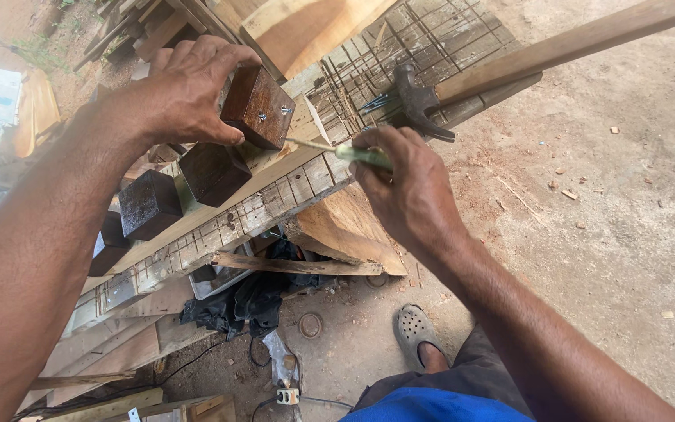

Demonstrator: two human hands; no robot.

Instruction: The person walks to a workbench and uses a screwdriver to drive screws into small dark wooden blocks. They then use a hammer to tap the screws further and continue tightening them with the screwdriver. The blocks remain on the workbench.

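Your left hand (185, 90) is clamped over the top of a dark wooden block (258, 105), fingers wrapped round its upper edge, holding it tilted on the pale plank (197, 223) so that the face with two screw heads is turned toward you. Your right hand (408, 187) grips a screwdriver (337, 150) by its pale green handle, fingers closed tight round it; the thin shaft runs left and its tip sits at the lower corner of the held block. Two more dark blocks (214, 172) stand in a row on the same plank, just down-left of the held one, apart from both hands. A claw hammer (419, 101) lies on the workbench (423, 39) just above your right hand, not touching it, its long wooden handle running off to the upper right. Your grey clog (414, 327) rests on the dirt floor (626, 234) below.
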